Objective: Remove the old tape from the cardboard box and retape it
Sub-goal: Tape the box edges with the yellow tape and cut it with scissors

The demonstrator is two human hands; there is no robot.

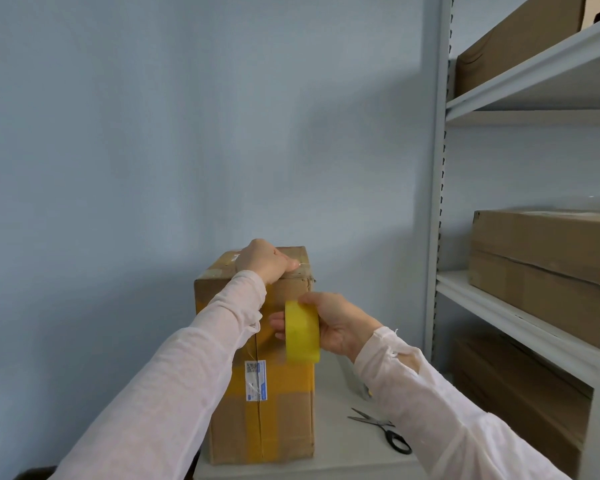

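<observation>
At lower right, scissors (383, 432) lie on the table (333, 410), and just above them our right hand (340, 323) grips the yellow tape (302, 332) against the box (274, 417) standing at lower centre. Our left hand (265, 259) presses on the box's top edge, though we cannot tell how its fingers lie. Shelves (520, 313) fill the right side.
</observation>
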